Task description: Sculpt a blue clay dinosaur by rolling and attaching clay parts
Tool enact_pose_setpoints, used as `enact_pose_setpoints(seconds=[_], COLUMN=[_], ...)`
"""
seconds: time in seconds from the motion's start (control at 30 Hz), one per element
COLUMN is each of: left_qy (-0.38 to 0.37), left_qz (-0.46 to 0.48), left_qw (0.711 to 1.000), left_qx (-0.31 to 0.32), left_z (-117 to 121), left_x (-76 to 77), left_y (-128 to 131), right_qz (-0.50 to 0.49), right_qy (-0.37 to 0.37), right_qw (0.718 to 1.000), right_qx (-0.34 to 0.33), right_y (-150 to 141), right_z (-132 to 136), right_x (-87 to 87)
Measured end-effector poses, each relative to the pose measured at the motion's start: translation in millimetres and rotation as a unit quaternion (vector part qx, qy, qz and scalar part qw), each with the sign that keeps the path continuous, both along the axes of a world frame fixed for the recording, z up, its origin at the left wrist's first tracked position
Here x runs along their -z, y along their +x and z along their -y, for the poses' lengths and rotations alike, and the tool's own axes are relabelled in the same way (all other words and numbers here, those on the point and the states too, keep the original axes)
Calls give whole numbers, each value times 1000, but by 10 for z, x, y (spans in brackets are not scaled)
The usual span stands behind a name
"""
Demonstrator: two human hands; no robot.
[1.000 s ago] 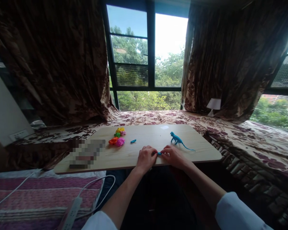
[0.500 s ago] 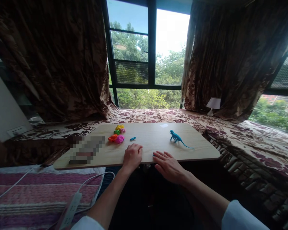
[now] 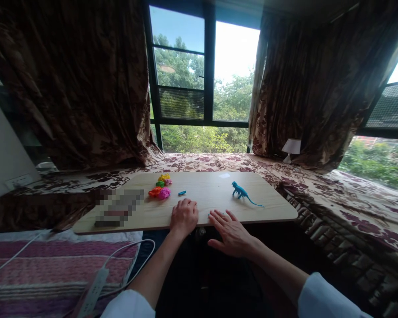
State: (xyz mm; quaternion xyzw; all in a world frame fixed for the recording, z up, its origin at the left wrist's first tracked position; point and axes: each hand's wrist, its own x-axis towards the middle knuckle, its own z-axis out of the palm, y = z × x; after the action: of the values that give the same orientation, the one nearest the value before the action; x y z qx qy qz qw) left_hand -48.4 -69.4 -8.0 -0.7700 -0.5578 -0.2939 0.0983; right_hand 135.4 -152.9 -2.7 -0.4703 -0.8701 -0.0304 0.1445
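My right hand (image 3: 228, 229) lies flat at the near edge of the table (image 3: 205, 181), fingers stretched out and the thumb apart. A tiny bit of blue shows at its fingertips, mostly covered. Beside it, my left hand (image 3: 185, 215) rests on the tabletop with its fingers curled under, so whatever they may hold is hidden. Just beyond the left hand is a small blue piece of modelling clay (image 3: 182, 193). A blue clay dinosaur (image 3: 240, 191) with a long thin tail stands beyond the right hand.
Lumps of orange clay (image 3: 154, 192), pink clay (image 3: 164, 193), green clay (image 3: 160, 183) and yellow clay (image 3: 163, 177) sit at the table's left. A blurred-out item (image 3: 121, 207) lies left of them. A power strip (image 3: 94, 287) with a white cord is at lower left; a lamp (image 3: 291, 148) stands at back right.
My right hand has shifted slightly, its thumb now farther from the fingers, and less blue shows at its fingertips. The left hand stays curled in nearly the same place. The view has tilted slightly.
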Motion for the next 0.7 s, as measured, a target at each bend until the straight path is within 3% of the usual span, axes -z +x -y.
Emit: enact_pose_setpoints(seconds=[0.23, 0.3, 0.47, 0.53, 0.7], left_qy=[-1, -2, -15, -19, -18], left_qz=[-18, -18, -12, -11, -16], left_qw=[1000, 1000, 1000, 1000, 1000], left_qx=[-5, -7, -6, -7, -10], left_z=[29, 36, 44, 45, 55], left_x=[-56, -60, -47, -51, -83], left_y=[6, 6, 15, 19, 22], right_qz=[8, 10, 26, 37, 49], right_qy=[-13, -12, 8, 4, -21], right_qw=[999, 999, 1000, 999, 999], right_qx=[31, 34, -13, -21, 4], right_y=[-34, -49, -11, 15, 30], right_z=[-466, -421, -5, -2, -442], right_x=[-112, -96, 22, 19, -83])
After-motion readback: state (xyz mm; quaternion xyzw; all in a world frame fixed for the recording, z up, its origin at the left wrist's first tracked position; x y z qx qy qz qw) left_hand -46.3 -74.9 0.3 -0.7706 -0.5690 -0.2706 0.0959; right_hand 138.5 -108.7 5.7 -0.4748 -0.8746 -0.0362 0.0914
